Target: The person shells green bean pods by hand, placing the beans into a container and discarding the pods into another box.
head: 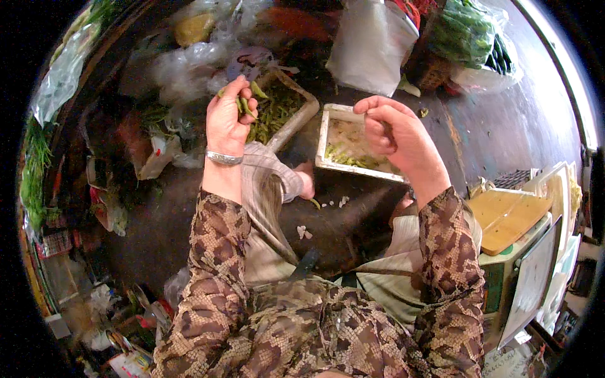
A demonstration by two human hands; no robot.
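Observation:
Several green bean pods (247, 107) stick out between the fingers of my left hand (229, 115), which is closed around them. Below and just right of that hand lies a heap of green pods (279, 106) in a pale-rimmed box (294, 126), partly hidden by the hand. My right hand (399, 134) is raised over the right side of a white foam box (361, 173). Its fingers are curled in, thumb against the index finger, and nothing shows in its grip. More green pods (347, 156) lie along the near side inside the foam box; the right hand covers part of the interior.
A white sack (366, 47) stands beyond the foam box, with bagged green vegetables (465, 35) to its right. Clear plastic bags (189, 66) crowd the far left. A wooden board (510, 219) rests at right. Pale scraps (304, 232) lie on the dark floor (326, 250) between my legs.

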